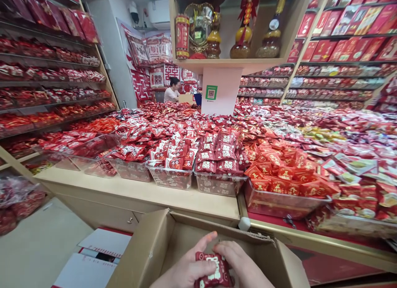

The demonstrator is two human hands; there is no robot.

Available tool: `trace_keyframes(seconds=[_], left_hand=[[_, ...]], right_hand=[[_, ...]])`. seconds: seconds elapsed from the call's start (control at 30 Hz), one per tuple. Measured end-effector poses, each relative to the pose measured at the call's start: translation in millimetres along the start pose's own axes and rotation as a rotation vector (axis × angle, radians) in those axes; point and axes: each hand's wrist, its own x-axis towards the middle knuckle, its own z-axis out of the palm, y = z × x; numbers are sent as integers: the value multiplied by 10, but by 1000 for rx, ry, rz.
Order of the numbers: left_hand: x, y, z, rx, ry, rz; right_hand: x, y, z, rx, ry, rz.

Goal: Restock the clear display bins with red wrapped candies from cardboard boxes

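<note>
Between my two hands is a small dark red wrapped packet (221, 275) with cream lettering, low in the view; whether more packets lie behind it I cannot tell. My left hand (189, 265) grips its left side, thumb across the front and index finger stretched upward. Curled over its top and right side are the fingers of my right hand (237, 259). Both hands are over an open cardboard box (182, 234), its flaps raised. Beyond the box, a clear plastic bin (217, 184) holds similar dark red packets with double-happiness characters.
More clear bins line the counter edge (149, 193), including one with orange-red packets (285, 184). A pillar (220, 83) supports a display cabinet (232, 63) above. Shelves (52, 81) stand left. White-and-red cartons (89, 269) lie beside the box. A person (171, 94) is at the back.
</note>
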Motion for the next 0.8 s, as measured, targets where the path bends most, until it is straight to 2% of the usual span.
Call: trace_keyframes(seconds=[0.13, 0.27, 0.33, 0.43, 0.5, 0.57, 0.7, 0.8], left_hand=[[75, -15, -81, 106, 62, 23], [104, 94, -65, 212, 78, 1], [99, 200, -15, 360, 50, 82], [81, 435, 103, 724, 62, 312], [91, 660, 187, 960, 81, 419], [159, 965, 251, 1108, 95, 498], [555, 1814, 315, 1173, 199, 747], [1019, 2467, 363, 1329, 278, 913]], right_hand=[[-38, 45, 17, 65, 90, 99], [-18, 107, -50, 151, 115, 60], [35, 119, -89, 218, 136, 82], [166, 49, -173, 295, 210, 158], [293, -65, -299, 302, 243, 159], [472, -203, -530, 238, 269, 103], [1039, -340, -1293, -85, 434, -44], [1587, -218, -1871, -382, 538, 41]])
